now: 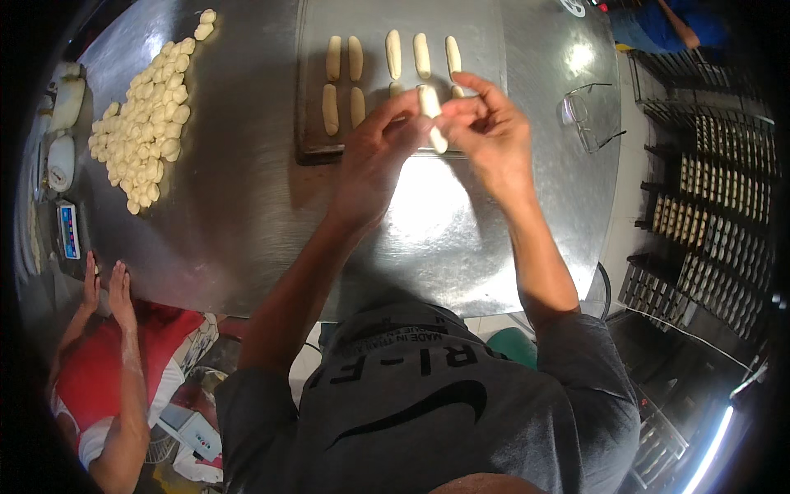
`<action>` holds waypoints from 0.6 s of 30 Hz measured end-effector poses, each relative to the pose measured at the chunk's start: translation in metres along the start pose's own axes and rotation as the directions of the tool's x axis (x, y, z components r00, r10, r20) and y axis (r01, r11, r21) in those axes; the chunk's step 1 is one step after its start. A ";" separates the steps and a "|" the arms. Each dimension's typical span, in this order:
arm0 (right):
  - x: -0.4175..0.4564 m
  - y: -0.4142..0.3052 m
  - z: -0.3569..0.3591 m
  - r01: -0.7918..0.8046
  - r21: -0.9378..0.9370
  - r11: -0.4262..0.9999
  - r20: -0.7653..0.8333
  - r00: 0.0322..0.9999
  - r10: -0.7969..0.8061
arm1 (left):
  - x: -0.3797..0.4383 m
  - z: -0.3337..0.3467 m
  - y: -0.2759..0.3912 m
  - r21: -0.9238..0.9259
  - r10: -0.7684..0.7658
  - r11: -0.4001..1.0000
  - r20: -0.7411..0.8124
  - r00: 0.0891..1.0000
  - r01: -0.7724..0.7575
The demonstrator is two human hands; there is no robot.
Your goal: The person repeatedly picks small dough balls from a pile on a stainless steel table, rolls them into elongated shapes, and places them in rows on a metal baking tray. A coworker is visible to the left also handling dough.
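Observation:
Above the near edge of a metal baking tray point(321, 152), my left hand point(376, 154) and my right hand point(494, 133) are close together, somewhat blurred. Between their fingertips is a short roll of raw dough point(428, 102); a pale dough piece point(438, 141) shows just below it, and whether the two are joined I cannot tell. On the tray lie several dough sticks point(393, 54) in two rows, the nearer row partly hidden by my hands. A large heap of dough balls point(148, 117) lies on the steel table to the left.
Eyeglasses point(577, 111) lie on the steel table point(247, 247) at the right. A digital scale point(69, 230) stands at the left edge, near a co-worker's hands point(117, 290). Racks with trays of shaped dough point(728, 179) stand beyond the right edge. Another person's arm point(679, 28) shows top right.

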State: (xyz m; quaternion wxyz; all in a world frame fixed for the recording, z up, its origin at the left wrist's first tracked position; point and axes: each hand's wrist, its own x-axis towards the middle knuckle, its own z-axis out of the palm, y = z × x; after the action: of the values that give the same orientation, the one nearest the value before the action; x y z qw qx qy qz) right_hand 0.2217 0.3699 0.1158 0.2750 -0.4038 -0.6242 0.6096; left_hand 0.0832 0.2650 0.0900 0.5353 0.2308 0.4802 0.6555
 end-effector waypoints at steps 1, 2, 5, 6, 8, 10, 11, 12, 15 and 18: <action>0.008 0.000 -0.009 0.010 0.000 1.000 -0.060 0.998 -0.010 | 0.006 0.007 0.001 0.048 0.034 0.998 0.017 0.999 -0.035; 0.021 0.004 -0.021 0.013 0.001 1.000 -0.081 0.997 -0.013 | 0.011 0.011 -0.004 0.042 0.050 0.998 -0.053 0.997 -0.047; 0.067 0.021 -0.047 0.052 -0.241 0.969 -0.262 0.958 -0.117 | 0.008 0.003 -0.002 0.225 0.147 0.965 -0.025 0.989 -0.137; 0.083 0.032 -0.056 0.035 -0.307 0.951 -0.279 0.952 -0.125 | 0.004 -0.002 -0.002 0.249 0.100 0.965 -0.046 0.994 -0.086; 0.108 0.061 -0.073 -0.003 -0.431 0.902 -0.306 0.941 -0.143 | -0.008 -0.017 -0.002 0.294 0.010 0.956 -0.094 0.996 0.019; 0.118 0.078 -0.076 -0.019 -0.536 0.844 -0.295 0.941 -0.165 | -0.028 -0.041 -0.005 0.231 -0.022 0.971 -0.167 0.986 0.061; 0.123 0.085 -0.077 -0.022 -0.586 0.810 -0.283 0.942 -0.179 | -0.035 -0.052 -0.010 0.196 -0.036 0.977 -0.206 0.978 0.077; 0.129 0.092 -0.081 -0.039 -0.571 0.820 -0.254 0.958 -0.131 | -0.044 -0.065 -0.017 0.178 -0.010 0.983 -0.222 0.975 0.050; 0.120 0.084 -0.078 0.013 -0.735 0.678 -0.201 0.951 -0.236 | -0.089 -0.111 -0.039 0.159 0.074 0.987 -0.342 0.937 -0.020; 0.108 0.061 -0.029 0.119 -0.465 0.877 -0.172 0.960 -0.221 | -0.121 -0.139 -0.010 0.619 0.289 0.782 -0.465 0.837 0.074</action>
State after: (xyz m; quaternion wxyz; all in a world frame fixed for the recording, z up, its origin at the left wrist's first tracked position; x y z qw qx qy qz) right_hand 0.1995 0.4715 0.0431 0.2939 -0.4645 -0.7472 0.3736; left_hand 0.0133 0.0999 0.0467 0.2347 0.2275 0.7814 0.5316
